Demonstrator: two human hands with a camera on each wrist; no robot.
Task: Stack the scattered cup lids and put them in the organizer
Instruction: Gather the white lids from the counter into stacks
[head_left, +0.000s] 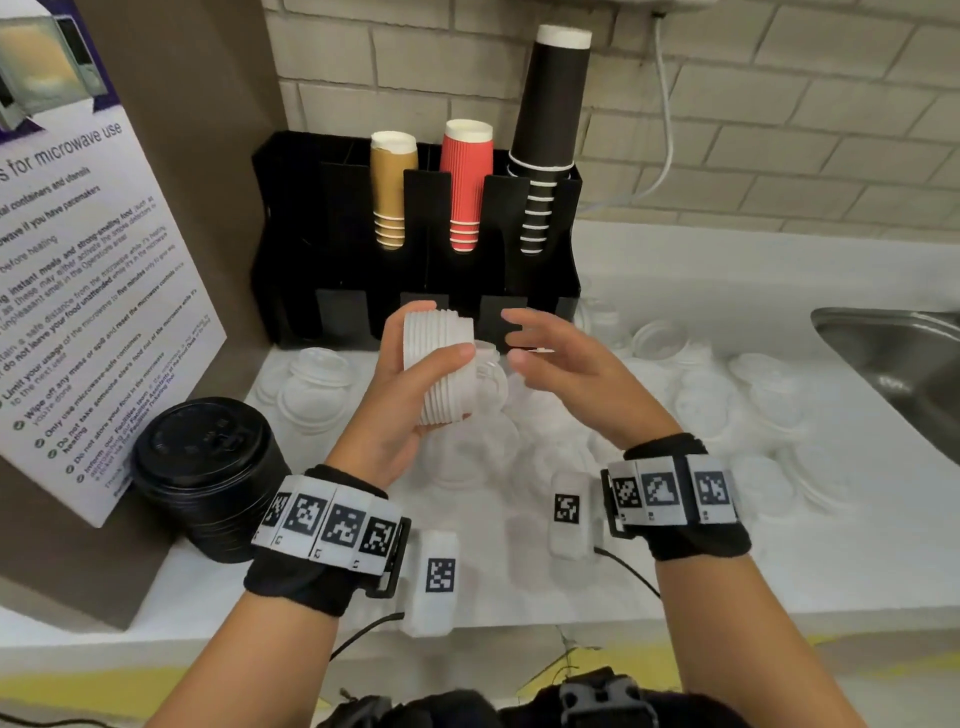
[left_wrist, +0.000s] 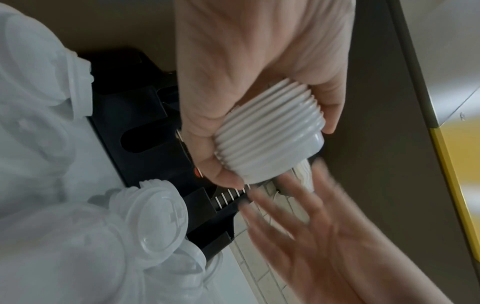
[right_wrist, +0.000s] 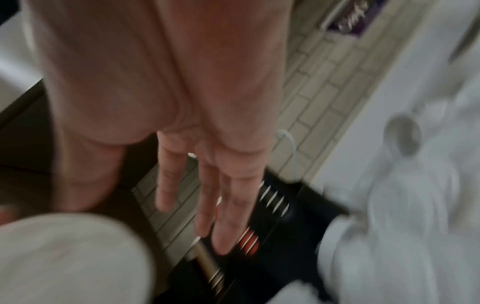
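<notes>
**Lid stack in hand**

The left hand (head_left: 410, 395) grips a stack of white lids (head_left: 441, 364) above the counter (head_left: 727, 561), near the organizer (head_left: 291, 249) (back-left corner). The right hand (head_left: 561, 358) hovers beside it, fingers loosely spread, empty.

microwave notice (head_left: 78, 291), steel sink (head_left: 898, 358) — brick wall (head_left: 779, 104)

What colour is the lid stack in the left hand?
White: the lid stack that the left hand grips, clearest in the left wrist view.
</notes>
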